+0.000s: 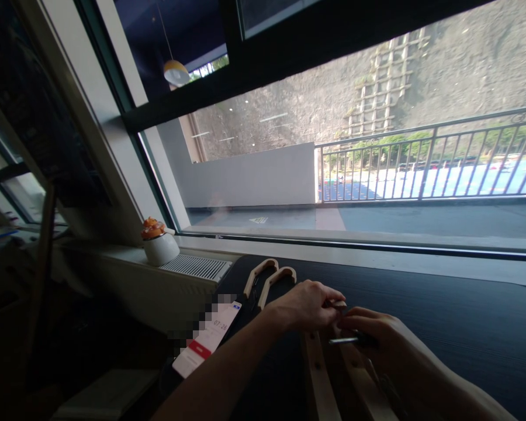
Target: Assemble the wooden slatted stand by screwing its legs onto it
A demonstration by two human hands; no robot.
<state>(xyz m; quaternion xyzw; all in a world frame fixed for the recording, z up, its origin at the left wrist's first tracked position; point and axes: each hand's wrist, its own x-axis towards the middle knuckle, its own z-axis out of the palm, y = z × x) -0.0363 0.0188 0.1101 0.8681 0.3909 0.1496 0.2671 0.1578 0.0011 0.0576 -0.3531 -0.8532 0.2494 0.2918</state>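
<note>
- Two wooden strips (318, 374) with small holes lie side by side on the dark desk (442, 316). They run from the bottom edge of the view up towards the hands.
- The right hand (377, 336) comes in from the lower right and is curled shut round a thin metal tool (344, 340). The tool's tip points left, towards the other hand, and it sits just above the strips.
- The left hand (304, 304) reaches in from the lower left, knuckles up. Its fingertips are pinched on a small pale piece (339, 304) at the upper end of the strips; what the piece is cannot be told.
- The two hands are close together, fingertips nearly meeting, over the middle of the desk's near part.
- A phone (208, 339) lies face up at the left edge of the desk, beside the left forearm, with its screen lit.
- Two curved wooden pieces (267, 278) lie next to each other just beyond the left hand, their rounded ends towards the window.
- On the windowsill to the left stands a white pot with an orange lid (158, 245), just beside a vent grille (197, 267).
- Through the window (289, 175) a metal railing (429, 158) runs along a balcony, with a rocky slope behind it. A hanging lamp (176, 72) shows in the upper pane.
</note>
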